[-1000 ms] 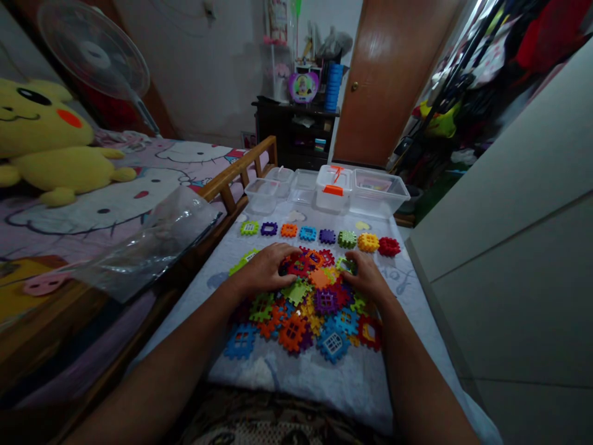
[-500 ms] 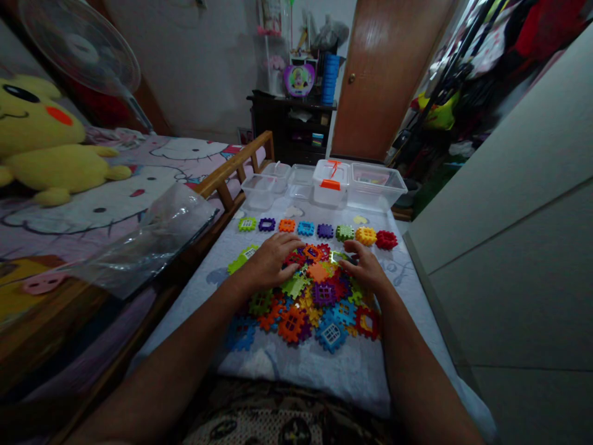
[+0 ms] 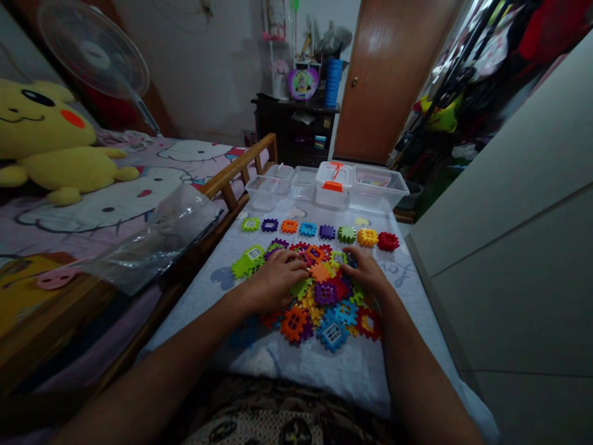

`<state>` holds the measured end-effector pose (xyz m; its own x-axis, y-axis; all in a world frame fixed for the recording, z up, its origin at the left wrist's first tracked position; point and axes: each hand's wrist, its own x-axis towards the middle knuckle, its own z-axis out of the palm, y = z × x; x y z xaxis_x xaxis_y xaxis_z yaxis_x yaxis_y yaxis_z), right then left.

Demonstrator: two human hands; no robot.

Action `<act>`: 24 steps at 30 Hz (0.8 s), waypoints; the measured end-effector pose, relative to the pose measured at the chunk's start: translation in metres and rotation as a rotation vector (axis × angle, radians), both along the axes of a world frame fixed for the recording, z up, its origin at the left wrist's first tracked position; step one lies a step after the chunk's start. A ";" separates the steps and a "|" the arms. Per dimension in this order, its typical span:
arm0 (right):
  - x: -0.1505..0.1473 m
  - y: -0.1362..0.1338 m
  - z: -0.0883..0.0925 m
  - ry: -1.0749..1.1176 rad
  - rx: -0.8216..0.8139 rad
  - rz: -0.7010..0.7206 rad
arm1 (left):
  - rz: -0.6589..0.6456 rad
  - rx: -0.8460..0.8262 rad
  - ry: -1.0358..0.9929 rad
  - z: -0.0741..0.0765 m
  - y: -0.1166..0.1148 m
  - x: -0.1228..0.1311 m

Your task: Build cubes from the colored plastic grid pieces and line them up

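Observation:
A heap of coloured plastic interlocking tiles [image 3: 319, 295] lies on a pale cloth-covered surface [image 3: 352, 371] in front of me. My left hand [image 3: 271, 279] rests palm down on the heap's left side, fingers curled over tiles near a lime green tile [image 3: 248, 261]. My right hand [image 3: 368, 272] rests on the heap's right side, fingers spread over the tiles. Beyond the heap stands a row of single tiles [image 3: 324, 232], from green at the left to red [image 3: 388, 241] at the right.
Clear plastic boxes [image 3: 377, 188], one with an orange latch [image 3: 332, 184], line the far edge. A crumpled clear bag [image 3: 162, 238] lies on a wooden bed rail at left. Behind are a yellow plush toy [image 3: 50, 148], a fan, a dark shelf and a brown door. A grey cabinet stands at right.
My left hand has drawn back toward me over the heap, uncovering the green and purple tiles at its far left. The right hand has barely shifted.

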<state>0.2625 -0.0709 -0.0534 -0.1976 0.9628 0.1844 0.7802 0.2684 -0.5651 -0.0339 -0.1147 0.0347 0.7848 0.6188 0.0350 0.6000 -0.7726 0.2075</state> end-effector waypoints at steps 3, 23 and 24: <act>0.001 0.001 -0.002 -0.014 -0.001 0.014 | -0.003 0.030 -0.013 0.002 -0.002 0.005; -0.003 0.002 -0.003 -0.013 0.030 0.060 | -0.047 -0.025 -0.027 -0.007 0.006 0.011; -0.004 0.001 -0.003 -0.017 0.033 0.059 | -0.042 -0.024 -0.022 -0.008 0.007 0.012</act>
